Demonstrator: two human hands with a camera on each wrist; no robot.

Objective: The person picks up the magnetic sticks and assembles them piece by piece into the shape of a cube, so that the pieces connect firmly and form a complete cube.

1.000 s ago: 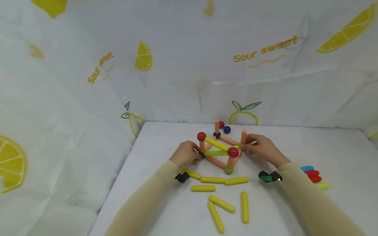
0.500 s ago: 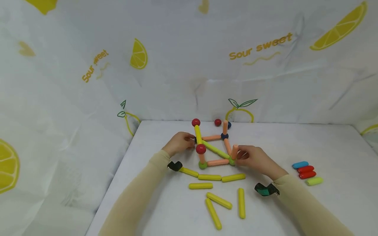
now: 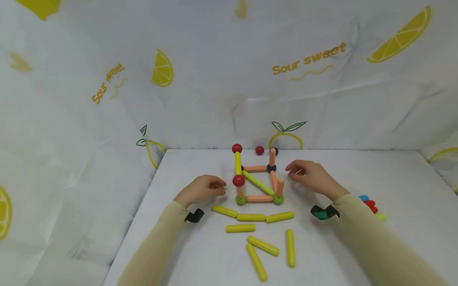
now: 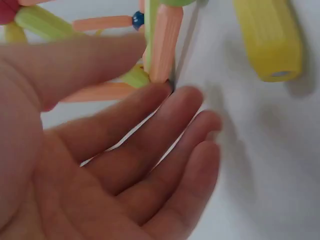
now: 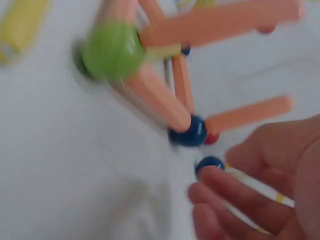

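Note:
A frame of magnetic sticks and balls stands on the table, with a square base of orange sticks (image 3: 259,198). Green balls (image 3: 278,199) mark its near corners, and a light green stick (image 3: 258,183) crosses the base diagonally. On the left side, a yellow stick (image 3: 237,162) joins two raised red balls (image 3: 238,180). Two orange sticks (image 3: 280,187) stand upright on the right, their tops bare. My left hand (image 3: 204,190) hovers left of the frame, fingers loosely bent and holding nothing. To the right of it, my right hand (image 3: 310,176) is likewise empty, fingers relaxed near the far blue ball (image 5: 192,131).
Several loose yellow sticks (image 3: 251,217) lie in front of the frame. Behind it are a loose red ball (image 3: 259,150) and a blue ball (image 5: 210,165). Red sticks (image 3: 370,205), a blue one and a light green one lie at the right, partly behind the sleeve.
Both hands turned the frame so its red-ball side now faces left, then let go. The left hand has drawn back toward the near left; the right has moved slightly away to the right.

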